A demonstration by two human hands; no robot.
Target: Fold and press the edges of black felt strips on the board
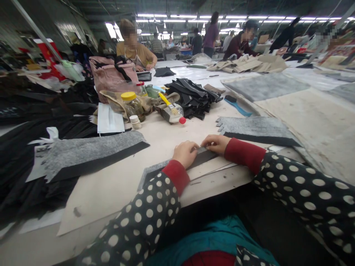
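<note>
Single head-worn view, facing forward and down, close over worktable (116,184)

Left hand (185,153) fingertips curled under, hidden against grey felt strip (155,170); grip not readable. Right hand (215,143) fingertips pressed into same strip, thumb out of sight. Strip's middle covered by both hands, near end lost behind polka-dot sleeve (144,221). Right sleeve (310,199) cut by frame edge. Black fabric pile (16,162) runs off left edge. Jar with yellow lid (132,105): contents unclear. Glue bottle (172,112) label too small to read. Faces of people at far tables blurred. Far benches too distant, items indistinct.
</note>
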